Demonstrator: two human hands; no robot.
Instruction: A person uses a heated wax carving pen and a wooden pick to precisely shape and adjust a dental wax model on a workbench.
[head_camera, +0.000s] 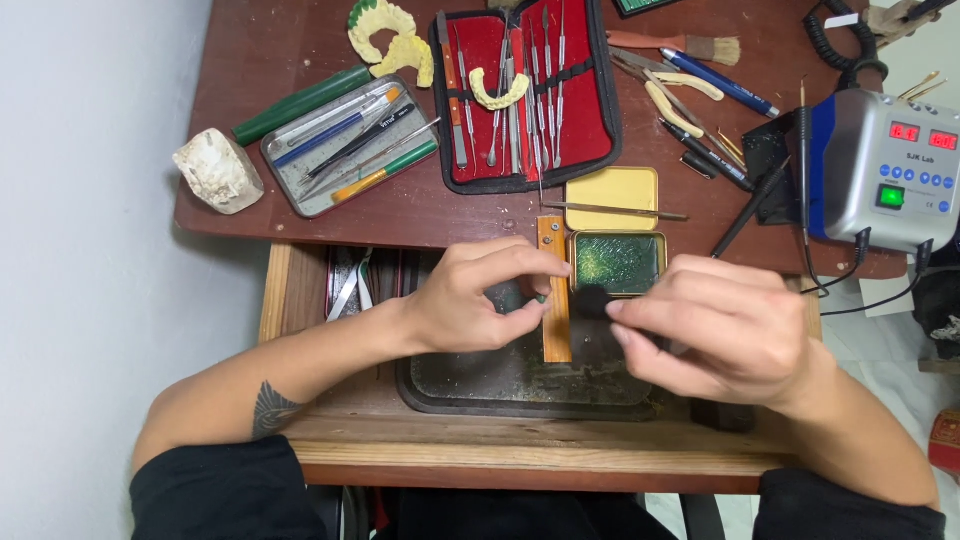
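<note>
My left hand (478, 300) is curled over the dark tray (520, 385), pinching a tiny green piece (541, 297) between thumb and forefinger beside an upright wooden block (554, 295). Close to its right, my right hand (725, 325) grips a dark tool whose black rounded tip (594, 299) points toward the green piece. Just behind both hands stands an open tin of green wax (617, 262), with its yellow lid (612, 196) behind it and a thin metal instrument (615, 210) lying across the lid.
A red-lined case of metal instruments (525, 90) lies open at the back. Left of it sit a grey tin of brushes (350, 148), yellow dental casts (390, 40) and a white plaster model (218, 170). A grey electric unit (885, 170) with cables stands at right.
</note>
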